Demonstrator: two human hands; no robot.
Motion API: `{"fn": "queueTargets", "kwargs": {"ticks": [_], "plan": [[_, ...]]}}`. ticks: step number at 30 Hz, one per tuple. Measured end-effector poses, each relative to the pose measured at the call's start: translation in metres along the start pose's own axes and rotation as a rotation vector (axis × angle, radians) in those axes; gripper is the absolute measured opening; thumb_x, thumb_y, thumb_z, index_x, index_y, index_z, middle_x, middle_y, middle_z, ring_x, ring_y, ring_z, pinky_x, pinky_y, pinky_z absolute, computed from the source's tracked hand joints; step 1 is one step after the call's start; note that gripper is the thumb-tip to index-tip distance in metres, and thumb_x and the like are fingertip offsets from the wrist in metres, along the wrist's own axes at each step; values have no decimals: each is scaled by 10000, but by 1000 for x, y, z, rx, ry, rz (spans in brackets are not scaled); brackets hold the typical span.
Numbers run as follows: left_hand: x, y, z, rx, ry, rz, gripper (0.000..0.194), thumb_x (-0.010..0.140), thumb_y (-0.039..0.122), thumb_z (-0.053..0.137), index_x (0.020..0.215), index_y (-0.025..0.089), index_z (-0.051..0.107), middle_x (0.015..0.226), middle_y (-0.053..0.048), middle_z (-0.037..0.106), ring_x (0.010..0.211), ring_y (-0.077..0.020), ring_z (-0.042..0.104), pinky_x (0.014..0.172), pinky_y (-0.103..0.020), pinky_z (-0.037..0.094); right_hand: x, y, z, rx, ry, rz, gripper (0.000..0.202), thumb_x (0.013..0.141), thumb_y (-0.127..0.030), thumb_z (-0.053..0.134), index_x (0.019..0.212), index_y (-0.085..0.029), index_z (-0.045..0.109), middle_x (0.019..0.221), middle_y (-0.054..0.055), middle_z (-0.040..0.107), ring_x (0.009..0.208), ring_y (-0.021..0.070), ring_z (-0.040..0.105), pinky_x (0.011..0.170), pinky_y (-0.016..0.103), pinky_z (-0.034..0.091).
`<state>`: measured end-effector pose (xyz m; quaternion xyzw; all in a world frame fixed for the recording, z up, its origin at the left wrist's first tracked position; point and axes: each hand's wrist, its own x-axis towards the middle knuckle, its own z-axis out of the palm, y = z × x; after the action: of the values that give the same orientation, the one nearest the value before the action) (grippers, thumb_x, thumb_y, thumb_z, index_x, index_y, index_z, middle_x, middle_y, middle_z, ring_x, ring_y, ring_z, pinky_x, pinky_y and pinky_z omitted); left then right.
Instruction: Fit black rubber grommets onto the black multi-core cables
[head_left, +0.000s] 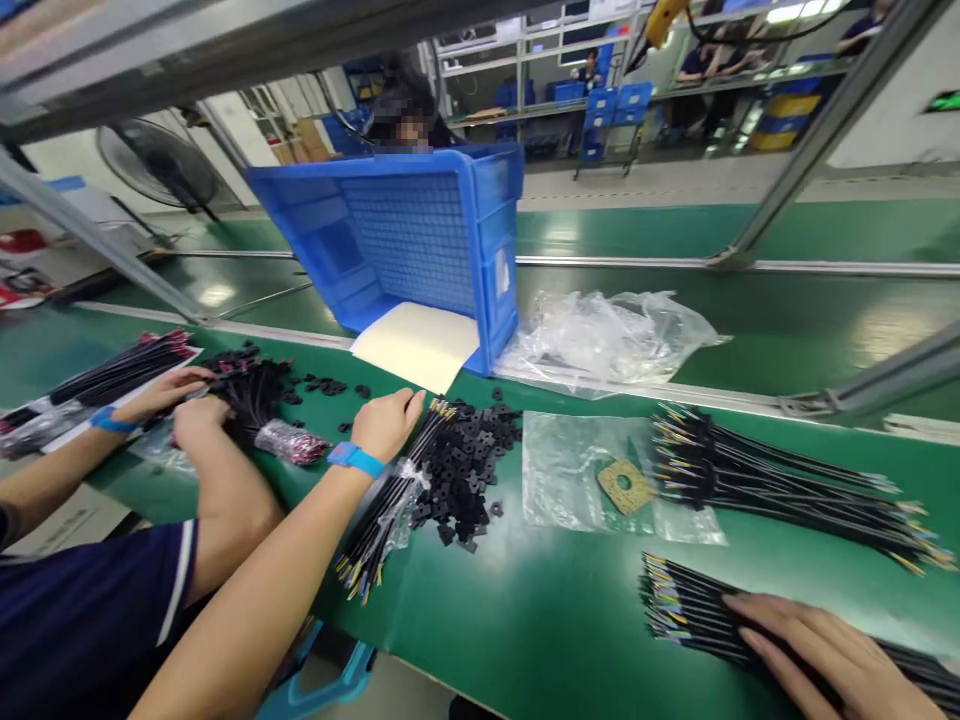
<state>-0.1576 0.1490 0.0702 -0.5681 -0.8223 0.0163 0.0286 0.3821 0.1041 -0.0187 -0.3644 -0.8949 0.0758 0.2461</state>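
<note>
Clock taken from view centre. A black cable bundle [370, 533] is laid slantwise at 7 o'clock on the green worktop [555, 620], part-wrapped in clear plastic, coloured wire ends showing top and bottom. The left hand [385, 424], blue-banded at the wrist, is held at its upper tip, fingers curled; whether anything is gripped cannot be told. At 4, a second cable set [697, 605] is laid flat in a row, coloured ends toward 9. It is part-covered by the right hand [836, 645], fingers stretched over it; whether it is clamped cannot be told. Hands well apart.

Around, left to right: red-ended cables [131, 372] and a co-worker's hands [204, 420] at 9; tipped blue crate [487, 220] at 11, pale sheet [420, 340] in its mouth; black parts [461, 470] heaped at 6, crowding the first bundle; crumpled film [615, 340] at 3; clear bag [559, 465] with tan holed pad [624, 487] at 4, third cable group [795, 495] just beyond.

White label [502, 270] is carried on the crate; text unreadable.
</note>
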Motion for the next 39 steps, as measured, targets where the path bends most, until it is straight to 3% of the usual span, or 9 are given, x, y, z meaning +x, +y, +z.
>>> {"fn": "queueTargets", "kwargs": {"ticks": [4, 7, 14, 19, 22, 25, 31, 34, 39], "plan": [[-31, 49, -4, -25, 72, 219, 455, 1074, 469, 349, 956, 199, 696, 934, -116, 763, 815, -273, 713, 599, -332, 368, 41, -28, -30, 122, -88, 152, 238, 1052, -413, 533, 1006, -273, 719, 943, 40, 763, 847, 205, 749, 752, 295, 616], [-44, 75, 8, -53, 97, 361, 462, 1061, 475, 373, 873, 200, 693, 874, -119, 739, 819, -279, 698, 608, -342, 349, 55, -35, -42, 186, -204, 210, 240, 1075, -369, 498, 1029, -260, 707, 954, 50, 749, 871, 205, 735, 769, 313, 616], [-37, 70, 32, -16, 374, 709, 361, 1061, 381, 439, 948, 174, 712, 857, -117, 726, 817, -305, 642, 724, -414, 422, 82, -38, -53, 89, 24, 103, 143, 1083, -222, 489, 1125, -224, 626, 985, 64, 709, 874, 179, 707, 776, 291, 585], [-46, 80, 10, -229, 405, 667, 341, 1066, 391, 440, 1070, 170, 700, 941, -121, 747, 876, -312, 672, 793, -437, 483, 109, -31, -34, -109, 20, 10, 160, 1067, -163, 493, 1087, -200, 647, 974, 67, 708, 868, 189, 682, 779, 304, 554], [-60, 106, -15, -571, 413, 580, 296, 1050, 384, 506, 1195, 203, 690, 1106, -99, 765, 1014, -277, 707, 929, -403, 527, 114, -27, -17, -154, -19, 47, 182, 1059, -143, 487, 1084, -202, 657, 960, 55, 697, 853, 177, 666, 744, 275, 528], [-74, 136, -33, -905, 353, 423, 232, 1011, 390, 601, 1163, 273, 733, 1128, -34, 778, 1012, -228, 739, 910, -344, 578, 112, -25, -4, -202, -39, 74, 179, 1041, -121, 506, 1068, -204, 661, 922, 40, 678, 817, 172, 639, 720, 267, 502], [-83, 168, -19, -1410, 142, 170, 243, 918, 431, 735, 1054, 231, 710, 1101, -46, 805, 933, -214, 790, 832, -317, 647, 106, -25, 6, -267, -98, 98, 172, 1000, -84, 545, 1021, -216, 653, 900, 27, 665, 797, 171, 606, 671, 266, 450], [-81, 167, -4, -1403, 26, 188, 247, 935, 446, 702, 1054, 229, 686, 1104, -60, 806, 941, -221, 797, 822, -318, 652, 105, -24, 7, -280, -112, 108, 163, 977, -72, 580, 1008, -219, 643, 895, 21, 665, 806, 178, 605, 637, 273, 424], [-78, 166, 7, -1027, -64, 361, 267, 971, 460, 599, 1080, 241, 709, 1020, -56, 802, 834, -219, 781, 726, -318, 629, 103, -23, 8, -308, -109, 79, 159, 967, -62, 591, 958, -213, 638, 866, 18, 662, 777, 174, 587, 650, 280, 420]]}}
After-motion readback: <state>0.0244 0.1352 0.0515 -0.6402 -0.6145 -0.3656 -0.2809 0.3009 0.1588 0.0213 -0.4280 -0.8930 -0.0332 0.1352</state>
